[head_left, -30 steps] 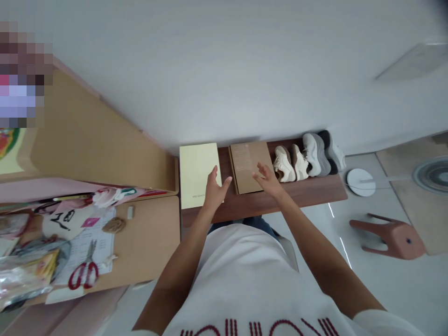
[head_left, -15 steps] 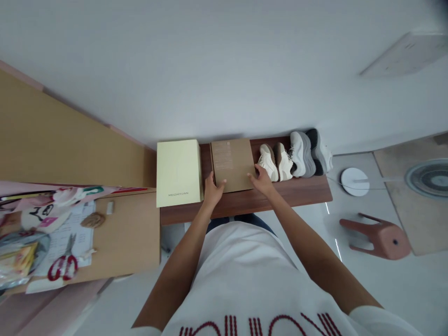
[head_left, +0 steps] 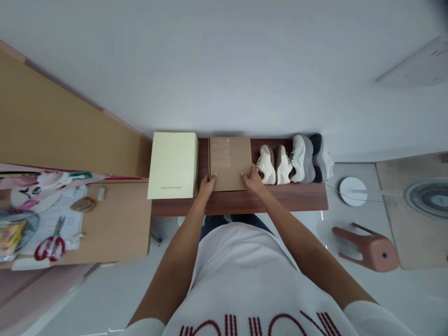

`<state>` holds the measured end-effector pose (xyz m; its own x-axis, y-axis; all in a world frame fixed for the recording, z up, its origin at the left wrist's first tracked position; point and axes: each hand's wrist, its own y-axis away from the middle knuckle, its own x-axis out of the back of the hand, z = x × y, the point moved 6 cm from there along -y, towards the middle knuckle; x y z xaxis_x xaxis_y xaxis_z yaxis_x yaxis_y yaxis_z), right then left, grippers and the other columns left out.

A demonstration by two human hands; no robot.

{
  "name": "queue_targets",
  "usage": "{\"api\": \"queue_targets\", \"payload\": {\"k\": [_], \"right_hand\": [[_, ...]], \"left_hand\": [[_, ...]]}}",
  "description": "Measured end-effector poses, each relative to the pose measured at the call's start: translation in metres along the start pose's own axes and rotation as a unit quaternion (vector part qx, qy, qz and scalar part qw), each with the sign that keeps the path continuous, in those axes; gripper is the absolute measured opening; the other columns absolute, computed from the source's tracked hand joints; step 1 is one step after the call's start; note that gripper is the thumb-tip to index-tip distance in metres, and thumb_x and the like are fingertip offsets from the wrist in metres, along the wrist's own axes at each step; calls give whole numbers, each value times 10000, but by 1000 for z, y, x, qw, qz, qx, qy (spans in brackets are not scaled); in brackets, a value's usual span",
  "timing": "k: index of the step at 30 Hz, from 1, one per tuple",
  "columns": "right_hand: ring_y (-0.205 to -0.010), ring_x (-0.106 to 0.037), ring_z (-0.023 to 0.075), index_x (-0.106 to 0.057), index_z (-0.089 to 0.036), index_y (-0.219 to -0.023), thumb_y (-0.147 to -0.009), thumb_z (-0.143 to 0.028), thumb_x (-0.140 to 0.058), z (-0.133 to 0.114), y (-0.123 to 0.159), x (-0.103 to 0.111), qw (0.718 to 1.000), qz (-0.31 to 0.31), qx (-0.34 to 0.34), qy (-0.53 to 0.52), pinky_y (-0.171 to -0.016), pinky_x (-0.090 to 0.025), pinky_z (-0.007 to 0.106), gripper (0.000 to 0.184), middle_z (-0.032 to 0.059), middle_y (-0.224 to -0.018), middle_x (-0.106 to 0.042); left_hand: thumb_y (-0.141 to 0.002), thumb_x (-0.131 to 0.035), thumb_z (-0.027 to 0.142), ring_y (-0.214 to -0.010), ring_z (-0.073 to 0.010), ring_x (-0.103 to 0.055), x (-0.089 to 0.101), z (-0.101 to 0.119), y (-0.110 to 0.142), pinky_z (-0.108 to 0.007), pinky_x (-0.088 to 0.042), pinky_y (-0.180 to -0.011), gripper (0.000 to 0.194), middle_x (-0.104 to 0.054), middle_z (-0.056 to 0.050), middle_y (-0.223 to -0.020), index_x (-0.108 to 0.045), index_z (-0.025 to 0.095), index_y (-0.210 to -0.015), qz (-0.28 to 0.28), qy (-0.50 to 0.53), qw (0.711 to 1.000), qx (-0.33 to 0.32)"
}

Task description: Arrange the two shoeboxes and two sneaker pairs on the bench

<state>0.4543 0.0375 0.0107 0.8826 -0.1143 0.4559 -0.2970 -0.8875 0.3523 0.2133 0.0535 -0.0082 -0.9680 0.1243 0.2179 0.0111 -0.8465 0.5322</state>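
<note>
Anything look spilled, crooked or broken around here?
Nothing looks spilled or broken. The brown box looks undamaged and the shoes stand in a row. Only the table on the left looks messy, with scissors lying on papers near a yellow packet.

the light is dim, cool and even, its source out of view. the greyish wall point(head_left: 231, 70) darkens towards the top right corner. a soft, faint shadow lies behind the brown box point(head_left: 231, 163); thin glare streaks mark the shiny floor point(head_left: 413, 296). the wide lens stretches the edges, and the scissors point(head_left: 51, 247) look slightly blurred.
</note>
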Motion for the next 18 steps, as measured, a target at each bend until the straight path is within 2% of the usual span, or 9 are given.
{"api": "queue_targets", "payload": {"k": [5,8,12,15,18], "right_hand": [[-1395,-475,247,-260,-153,-1538,-836,-483,-616,-1,2,-3,999,-30,18,-36,-1193,-337,450,853,179,-1509,-478],[-1407,-464,234,-213,-162,-1562,-844,-547,-600,-3,4,-1,998,-34,21,-49,-1190,-343,446,902,171,-1520,-468],[-1442,-421,223,-106,-190,-1600,-840,-654,-575,-11,8,-3,995,-40,23,-92,-1208,-316,452,1006,154,-1577,-399],[-1501,-321,214,-32,-216,-1614,-811,-716,-588,-18,13,-8,990,-40,13,-131,-1233,-269,438,1097,120,-1648,-274],[-1532,-249,203,-54,-260,-1619,-817,-752,-559,-22,19,-14,987,-56,7,-150,-1247,-237,423,1068,69,-1678,-204]], "left_hand": [[-903,-579,590,-1351,-265,-542,-7,-8,2,-438,-424,-1132,624,-611,-127,-1414,-577,205,-1393,21,99,995,-3],[-879,-604,616,-1397,-263,-493,-6,-4,5,-438,-405,-1150,669,-554,-121,-1474,-564,210,-1410,23,130,991,-21],[-912,-515,665,-1474,-236,-376,11,13,16,-408,-301,-1218,709,-452,-87,-1559,-509,222,-1467,46,130,989,-53],[-945,-432,674,-1489,-233,-347,28,33,30,-406,-241,-1247,677,-458,-62,-1559,-536,236,-1451,66,101,988,-91],[-913,-528,657,-1509,-236,-304,45,51,44,-392,-217,-1258,678,-422,-30,-1586,-508,275,-1472,103,78,985,-117]]}}
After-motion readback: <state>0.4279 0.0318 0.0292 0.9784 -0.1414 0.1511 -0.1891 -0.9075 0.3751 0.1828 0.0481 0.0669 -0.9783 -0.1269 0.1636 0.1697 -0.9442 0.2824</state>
